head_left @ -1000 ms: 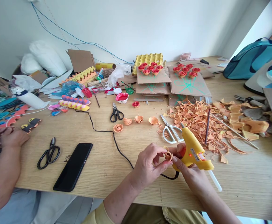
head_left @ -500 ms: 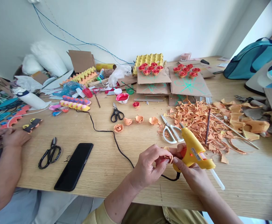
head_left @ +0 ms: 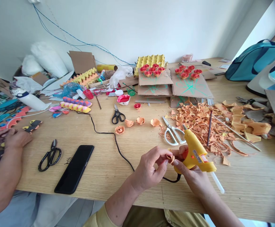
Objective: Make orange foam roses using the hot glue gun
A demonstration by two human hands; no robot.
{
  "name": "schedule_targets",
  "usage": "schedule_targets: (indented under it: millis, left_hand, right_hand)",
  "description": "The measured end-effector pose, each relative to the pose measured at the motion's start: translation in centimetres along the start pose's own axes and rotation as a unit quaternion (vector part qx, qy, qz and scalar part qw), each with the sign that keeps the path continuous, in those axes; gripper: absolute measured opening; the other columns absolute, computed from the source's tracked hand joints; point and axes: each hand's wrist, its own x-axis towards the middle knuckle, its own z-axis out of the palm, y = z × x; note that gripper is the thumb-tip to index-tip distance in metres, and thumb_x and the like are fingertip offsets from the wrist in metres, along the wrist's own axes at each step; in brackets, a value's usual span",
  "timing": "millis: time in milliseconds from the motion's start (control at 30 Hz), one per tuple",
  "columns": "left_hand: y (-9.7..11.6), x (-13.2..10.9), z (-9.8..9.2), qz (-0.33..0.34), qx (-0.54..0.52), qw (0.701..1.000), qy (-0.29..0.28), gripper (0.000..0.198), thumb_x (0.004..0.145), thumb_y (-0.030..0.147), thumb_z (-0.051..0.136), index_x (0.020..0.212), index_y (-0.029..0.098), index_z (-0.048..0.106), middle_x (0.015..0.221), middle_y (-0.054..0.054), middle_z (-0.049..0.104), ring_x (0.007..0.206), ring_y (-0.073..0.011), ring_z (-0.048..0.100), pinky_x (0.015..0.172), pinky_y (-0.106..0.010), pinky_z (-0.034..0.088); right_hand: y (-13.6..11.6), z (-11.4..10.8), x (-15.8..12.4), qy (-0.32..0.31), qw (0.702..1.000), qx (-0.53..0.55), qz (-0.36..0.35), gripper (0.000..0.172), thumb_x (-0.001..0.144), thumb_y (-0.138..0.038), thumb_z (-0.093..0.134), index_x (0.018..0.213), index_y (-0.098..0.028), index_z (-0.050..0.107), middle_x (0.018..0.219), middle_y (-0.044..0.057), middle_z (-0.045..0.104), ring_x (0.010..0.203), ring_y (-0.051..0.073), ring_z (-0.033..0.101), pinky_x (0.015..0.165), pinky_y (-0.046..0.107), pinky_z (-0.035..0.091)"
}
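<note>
at the lower right of centre, my left hand [head_left: 149, 167] pinches one small orange flower [head_left: 170, 158]; my right hand [head_left: 195, 178] grips one yellow glue gun [head_left: 195, 148]. mid-frame i count four more orange flowers [head_left: 140, 121], one red flower [head_left: 137, 106], one white pair of scissors [head_left: 175, 135] and one black pair [head_left: 117, 116]. above them, one white dish [head_left: 126, 103] holds red paint [head_left: 123, 99].

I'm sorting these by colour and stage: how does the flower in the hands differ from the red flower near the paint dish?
Colour: the held flower is orange; the red flower is red.
Position: the held flower is pinched in the left hand; the red flower rests on the table.
Both have curled petals.
</note>
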Motion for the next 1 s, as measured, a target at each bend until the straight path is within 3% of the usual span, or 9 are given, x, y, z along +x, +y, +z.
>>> schedule_targets:
  millis: [167, 367, 600, 800, 1000]
  left_hand:
    - [-0.5, -0.7, 0.9, -0.062, -0.074, 0.995, 0.034, 0.018, 0.096, 0.02, 0.058, 0.113, 0.018, 0.054, 0.088, -0.004, 0.07, 0.065, -0.0096, 0.067, 0.061, -0.019, 0.058]
    - [-0.2, -0.8, 1.4, -0.046, -0.121, 0.989, 0.072, 0.012, 0.099, 0.019, 0.055, 0.111, 0.016, 0.058, 0.095, -0.008, 0.072, 0.06, -0.0075, 0.066, 0.057, -0.018, 0.058]
    - [-0.2, -0.8, 1.1, -0.004, -0.045, 0.996, 0.081, 0.022, 0.099, 0.012, 0.052, 0.115, 0.016, 0.066, 0.1, -0.009, 0.073, 0.06, -0.0071, 0.065, 0.058, -0.018, 0.059]
    - [0.0, -0.9, 0.8, 0.055, 0.038, 0.995, 0.068, 0.038, 0.096, 0.006, 0.051, 0.129, 0.022, 0.061, 0.106, -0.009, 0.074, 0.072, -0.012, 0.07, 0.066, -0.023, 0.061]
    - [0.2, -0.7, 0.4, 0.072, 0.064, 0.994, 0.044, 0.041, 0.095, 0.007, 0.05, 0.133, 0.021, 0.058, 0.108, -0.01, 0.073, 0.079, -0.0145, 0.069, 0.071, -0.026, 0.061]
  right_hand:
    - [-0.2, 0.0, 0.0, 0.025, 1.0, 0.001, -0.006, 0.033, 0.086, -0.035, 0.076, 0.096, -0.029, 0.045, 0.098, 0.003, 0.074, 0.088, 0.023, 0.07, 0.074, 0.035, 0.057]
    - [0.4, -0.1, -0.1, 0.033, 0.998, 0.036, -0.038, 0.026, 0.088, -0.03, 0.074, 0.096, -0.029, 0.05, 0.104, 0.002, 0.074, 0.089, 0.02, 0.07, 0.078, 0.033, 0.055]
    - [0.5, 0.0, -0.2, 0.067, 0.997, 0.013, -0.048, 0.027, 0.086, -0.03, 0.076, 0.093, -0.027, 0.05, 0.1, 0.002, 0.072, 0.092, 0.02, 0.068, 0.085, 0.034, 0.056]
    - [-0.4, 0.7, -0.1, 0.095, 0.994, -0.013, -0.056, 0.027, 0.083, -0.034, 0.078, 0.088, -0.027, 0.052, 0.093, 0.0, 0.073, 0.087, 0.019, 0.069, 0.084, 0.033, 0.058]
    - [-1.2, 1.0, 0.1, 0.103, 0.991, -0.036, -0.075, 0.03, 0.081, -0.038, 0.078, 0.087, -0.028, 0.05, 0.091, 0.002, 0.075, 0.086, 0.022, 0.072, 0.085, 0.036, 0.059]
